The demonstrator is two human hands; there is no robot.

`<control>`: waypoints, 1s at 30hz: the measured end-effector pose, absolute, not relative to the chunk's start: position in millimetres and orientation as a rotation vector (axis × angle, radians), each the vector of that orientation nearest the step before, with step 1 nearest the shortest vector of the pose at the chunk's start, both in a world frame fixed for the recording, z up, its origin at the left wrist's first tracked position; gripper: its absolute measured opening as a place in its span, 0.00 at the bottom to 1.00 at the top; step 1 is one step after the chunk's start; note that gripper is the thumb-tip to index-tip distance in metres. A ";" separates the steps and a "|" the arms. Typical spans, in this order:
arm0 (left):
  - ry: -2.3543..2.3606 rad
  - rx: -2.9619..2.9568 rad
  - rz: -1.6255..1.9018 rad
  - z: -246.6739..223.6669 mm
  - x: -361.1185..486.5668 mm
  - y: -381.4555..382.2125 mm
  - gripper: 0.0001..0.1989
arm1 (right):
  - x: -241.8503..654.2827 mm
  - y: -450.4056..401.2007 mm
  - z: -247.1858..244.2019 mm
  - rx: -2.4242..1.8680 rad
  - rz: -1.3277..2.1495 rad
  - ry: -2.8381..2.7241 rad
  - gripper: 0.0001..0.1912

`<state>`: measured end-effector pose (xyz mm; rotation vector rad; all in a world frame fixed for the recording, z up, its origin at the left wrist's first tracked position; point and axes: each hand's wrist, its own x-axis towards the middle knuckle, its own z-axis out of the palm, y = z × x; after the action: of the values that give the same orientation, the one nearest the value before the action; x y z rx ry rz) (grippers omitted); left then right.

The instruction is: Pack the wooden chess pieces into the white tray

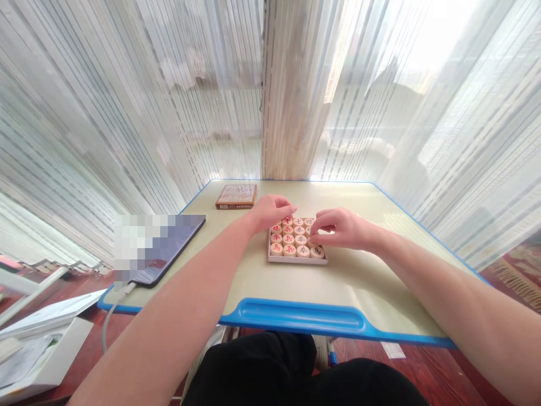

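Observation:
Round wooden Chinese chess pieces (289, 249), some with red characters and some with dark ones, lie in rows in a shallow open box (297, 260). My left hand (273, 210) is over the box's back left corner, its fingers bent and drawn together. Whatever may be between those fingertips is hidden. On the right side, my right hand (340, 228) curls over the edge of the box, thumb and fingers closed at a piece in the right column. That piece is partly covered by the fingers.
A flat box lid (236, 194) lies at the back left of the pale, blue-edged table (355, 282). Near the left edge rests a tablet-like device (177, 251), partly blurred out, with a white cable (105, 327). Sheer curtains (220, 101) hang behind. An open white box (59, 361) stands below left.

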<state>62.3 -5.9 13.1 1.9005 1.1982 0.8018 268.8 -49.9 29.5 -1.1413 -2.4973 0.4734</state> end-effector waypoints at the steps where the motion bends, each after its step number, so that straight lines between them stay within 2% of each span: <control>1: 1.198 1.901 0.800 13.2 62.4 -5.8 0.15 | 268.6 -50.7 30.7 -1.138 0.513 -2.515 0.08; 30: 1.192 1.921 0.771 11.2 62.8 -3.6 0.16 | 275.7 -45.4 34.3 -1.289 0.788 -2.516 0.12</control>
<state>62.8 -3.6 11.2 1.9214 1.1917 0.7706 275.7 -45.4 34.3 -1.2892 -2.5161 0.7882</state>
